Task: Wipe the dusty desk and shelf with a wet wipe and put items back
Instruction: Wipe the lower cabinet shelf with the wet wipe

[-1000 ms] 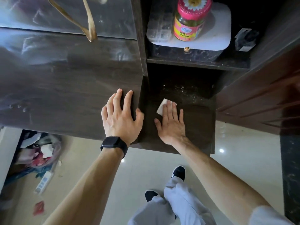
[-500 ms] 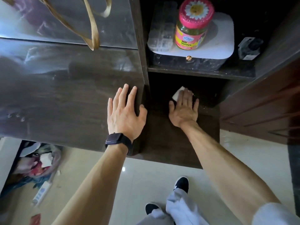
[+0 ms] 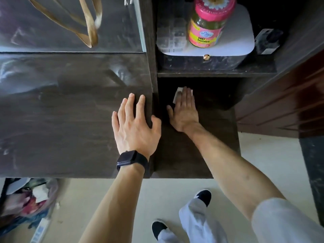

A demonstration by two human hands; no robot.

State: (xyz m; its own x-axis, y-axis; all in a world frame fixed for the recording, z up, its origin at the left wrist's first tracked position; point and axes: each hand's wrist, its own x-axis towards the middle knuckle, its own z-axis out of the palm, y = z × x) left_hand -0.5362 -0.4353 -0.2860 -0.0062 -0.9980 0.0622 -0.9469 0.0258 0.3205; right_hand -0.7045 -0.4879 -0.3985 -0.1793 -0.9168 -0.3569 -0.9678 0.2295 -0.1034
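My right hand (image 3: pixel 184 111) lies flat, palm down, on the lower dark shelf (image 3: pixel 201 155), pressing a white wet wipe (image 3: pixel 177 94) that peeks out under the fingertips near the shelf's back. On the dark wooden desk (image 3: pixel 61 120), my left hand (image 3: pixel 135 127) rests flat with fingers spread at the right edge, thumb over the divider panel; a black watch is on its wrist. The desk surface shows dusty streaks.
The upper shelf holds a pink-lidded jar (image 3: pixel 208 23) and a clear plastic case (image 3: pixel 172 35) on a white-topped box (image 3: pixel 233 44), with a small black object (image 3: pixel 268 41) to the right. Tan straps (image 3: pixel 87 27) hang over a glass panel. A trash bag (image 3: pixel 29 199) lies on the floor.
My right hand has slid with the wipe from the front of the lower shelf toward its back. The left hand has stayed on the desk edge.
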